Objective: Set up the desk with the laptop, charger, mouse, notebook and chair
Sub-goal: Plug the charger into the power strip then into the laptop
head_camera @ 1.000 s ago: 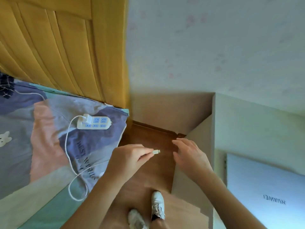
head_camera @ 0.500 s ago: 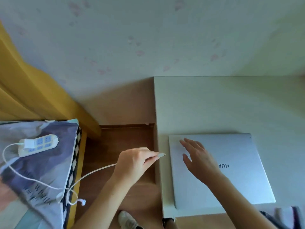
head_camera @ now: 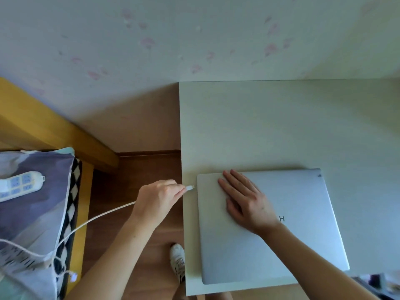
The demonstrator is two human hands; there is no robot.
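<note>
The closed laptop (head_camera: 270, 226) lies on the desk (head_camera: 281, 126), near its left edge. The right hand (head_camera: 246, 201) lies flat on the lid, probably steadying it. The left hand (head_camera: 159, 199) pinches the charger plug (head_camera: 190, 187), just beside the laptop's left side. The port itself is hidden; mouse, notebook and chair are out of view.

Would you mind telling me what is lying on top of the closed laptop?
Only the right hand, fingers straight, lies flat on the laptop lid. It covers most of the logo; just an "H" shows.
</note>
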